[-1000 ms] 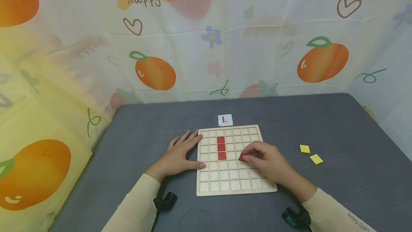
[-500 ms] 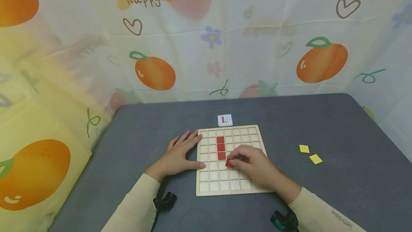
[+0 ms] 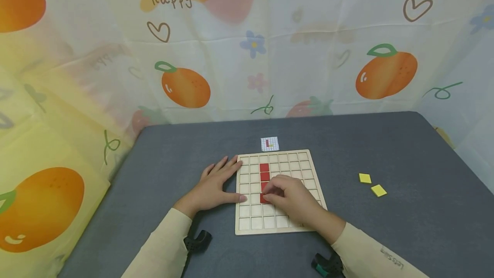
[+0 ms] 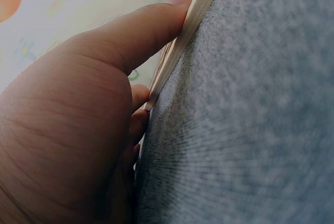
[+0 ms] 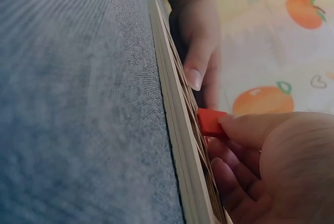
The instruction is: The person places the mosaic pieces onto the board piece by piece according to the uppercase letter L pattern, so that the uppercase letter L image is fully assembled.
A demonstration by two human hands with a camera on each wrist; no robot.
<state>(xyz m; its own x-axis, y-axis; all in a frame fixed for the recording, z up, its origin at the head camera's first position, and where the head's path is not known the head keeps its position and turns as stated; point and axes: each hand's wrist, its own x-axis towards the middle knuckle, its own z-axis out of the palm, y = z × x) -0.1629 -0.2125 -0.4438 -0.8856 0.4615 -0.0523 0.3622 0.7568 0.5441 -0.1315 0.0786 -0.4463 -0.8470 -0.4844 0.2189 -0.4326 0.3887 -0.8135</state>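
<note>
A wooden grid board (image 3: 250,224) lies on the dark grey table, and three red square tiles (image 3: 264,176) fill cells of one column. My right hand (image 3: 295,200) pinches another red tile (image 5: 210,122) between thumb and fingers, tilted over the cell just below that column. In the head view the hand partly covers the lowest of the three tiles. My left hand (image 3: 210,188) rests along the board's left side, fingers spread, with the thumb (image 4: 156,25) on the rim and fingertips at the upper left corner.
A small printed card (image 3: 269,144) with a grid pattern lies just beyond the board's far edge. Two yellow square tiles (image 3: 364,178) lie on the table (image 3: 409,153) to the right. A fruit-patterned cloth (image 3: 308,72) hangs behind the table.
My right hand has carried the red tile leftward across the board, to the cell under the red column. My left hand has stayed in place.
</note>
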